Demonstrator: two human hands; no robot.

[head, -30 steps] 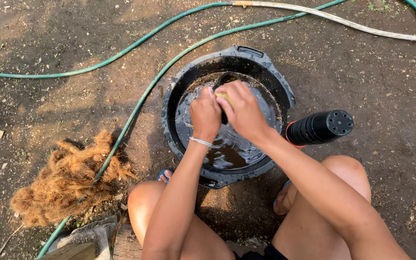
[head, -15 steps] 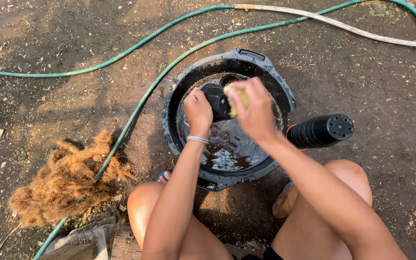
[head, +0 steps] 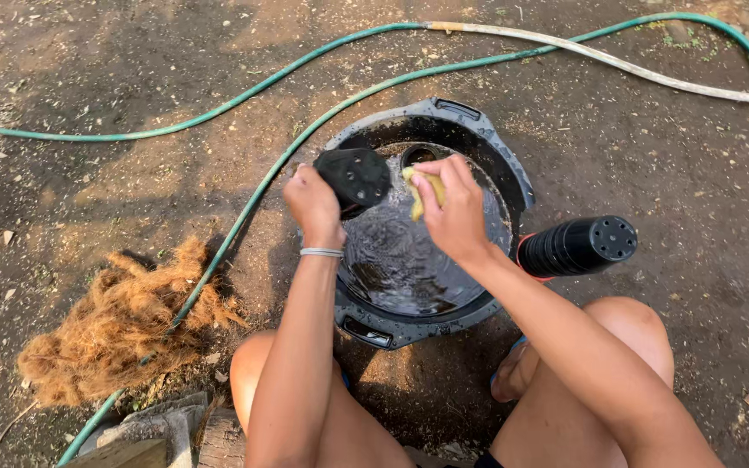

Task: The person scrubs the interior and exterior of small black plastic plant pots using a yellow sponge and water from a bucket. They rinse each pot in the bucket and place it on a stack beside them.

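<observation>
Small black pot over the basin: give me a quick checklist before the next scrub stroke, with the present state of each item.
1. Left hand grips the small black pot: ok.
2. Right hand holds the yellow sponge: ok.
3. Pot held over the black basin: ok.
4. Water in the basin: ok.
5. Sponge touching the pot: not ok, a gap shows.
6. Pot inside clean: cannot tell, only its holed base shows.

A: Camera setup?
B: Single head cam, looks steeply down past knees at the black tub (head: 513, 186) on dirt ground (head: 88, 199).
A: Range?
B: Close, arm's reach. No second view, no overlap.
</observation>
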